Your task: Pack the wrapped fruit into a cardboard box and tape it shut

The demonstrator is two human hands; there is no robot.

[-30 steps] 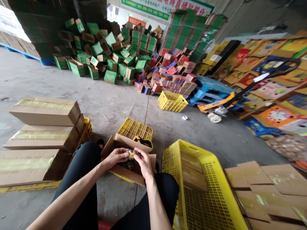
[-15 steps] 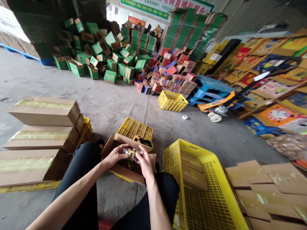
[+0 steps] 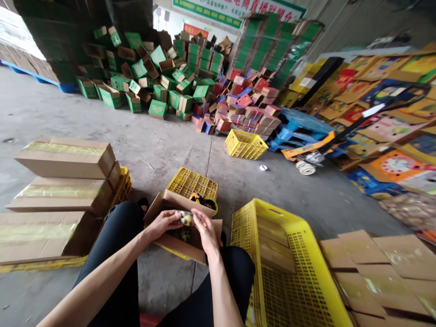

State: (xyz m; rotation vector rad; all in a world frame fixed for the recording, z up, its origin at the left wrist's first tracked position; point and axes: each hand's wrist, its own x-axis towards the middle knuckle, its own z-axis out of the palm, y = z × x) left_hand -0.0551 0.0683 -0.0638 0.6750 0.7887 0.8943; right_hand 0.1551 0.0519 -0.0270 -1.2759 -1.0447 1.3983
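Between my hands is a small clear plastic packet (image 3: 187,219) with something yellow and dark inside; its exact kind I cannot make out. My left hand (image 3: 165,223) pinches its left end, and my right hand (image 3: 205,228) grips the right end, fingers together. Both hands are above an open cardboard box (image 3: 184,245) whose flaps stand apart. Something green and spiky, like a leafy plant piece (image 3: 185,235), shows inside the box, partly in shadow. The box rests on yellow plastic between my knees. Just behind it, a yellow-and-black tape dispenser-like object (image 3: 201,200) lies on an upturned yellow crate (image 3: 190,179).
Taped cartons (image 3: 64,156) are stacked at my left. At my right stands a large yellow crate (image 3: 238,227) holding cartons, with more taped cartons (image 3: 371,259) beyond. Farther off are a smaller yellow crate (image 3: 245,145), a pallet jack (image 3: 309,147) and heaped green boxes (image 3: 156,109).
My right fingers have closed in from a more spread position onto the packet's right end. The packet has turned slightly, showing its yellow part more plainly. The boxes and crates have stayed put.
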